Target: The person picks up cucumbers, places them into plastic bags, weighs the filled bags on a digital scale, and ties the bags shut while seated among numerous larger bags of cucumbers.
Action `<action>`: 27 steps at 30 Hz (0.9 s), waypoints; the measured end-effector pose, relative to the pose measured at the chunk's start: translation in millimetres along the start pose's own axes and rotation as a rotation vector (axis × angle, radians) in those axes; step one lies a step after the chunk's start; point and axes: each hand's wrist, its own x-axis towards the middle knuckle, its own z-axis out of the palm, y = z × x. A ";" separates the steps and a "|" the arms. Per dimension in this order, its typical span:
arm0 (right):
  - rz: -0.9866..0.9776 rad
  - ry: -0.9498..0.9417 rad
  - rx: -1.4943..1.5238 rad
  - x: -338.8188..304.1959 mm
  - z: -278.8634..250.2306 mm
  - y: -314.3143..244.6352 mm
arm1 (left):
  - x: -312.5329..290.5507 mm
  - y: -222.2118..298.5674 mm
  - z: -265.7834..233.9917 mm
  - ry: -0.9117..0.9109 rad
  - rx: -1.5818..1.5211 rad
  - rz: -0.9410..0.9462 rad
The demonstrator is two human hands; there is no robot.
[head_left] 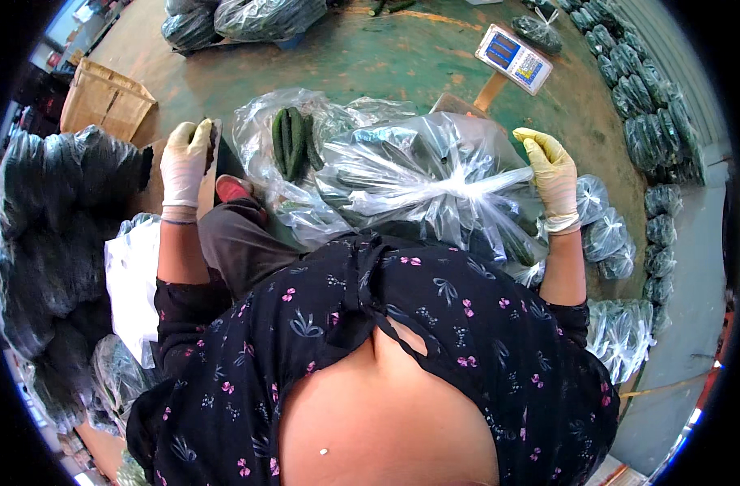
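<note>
In front of me lies a large clear plastic bag (386, 166) packed with long dark green things, likely cucumbers, its mouth drawn into a twisted neck. My right hand (550, 174), in a pale yellow glove, is closed at the end of that neck, fingers pinched together. Off to the left, my gloved left hand (185, 166) is curled closed beside a brown cardboard edge. A dark strip shows at its fingertips, too small to name. Several loose cucumbers (289, 144) rest on crumpled clear plastic (253, 121) left of the bag.
Beyond the bag stands a scale display (514, 59) on a post. Dark bagged bundles (50, 219) pile up at the left, near an open cardboard box (107, 99). Filled bags (649, 134) line the right wall. More bags (269, 18) sit at the far side.
</note>
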 end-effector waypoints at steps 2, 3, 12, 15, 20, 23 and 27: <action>0.018 0.024 -0.004 0.4 0.8 2.4 | -12.7 10.3 7.1 0.034 -0.213 0.103; 0.025 0.029 -0.003 -2.2 -1.1 4.1 | -30.4 31.6 22.3 -0.044 -0.352 0.103; -0.047 -0.049 -0.012 -3.0 -1.6 5.2 | -108.7 135.6 71.4 -0.638 0.240 0.770; -0.008 -0.072 -0.007 -4.9 -8.0 -12.1 | -95.5 152.2 40.7 -0.761 -0.257 0.784; -0.087 0.006 0.029 -9.1 -5.9 -67.2 | -82.7 221.0 31.4 -0.911 -0.914 0.505; -0.210 0.040 -0.036 -4.4 5.3 -64.0 | -86.1 237.7 58.5 -1.173 -1.493 -0.098; 0.132 -0.062 -0.357 -7.6 -43.9 12.6 | -62.2 181.1 103.7 -1.336 -1.390 -0.034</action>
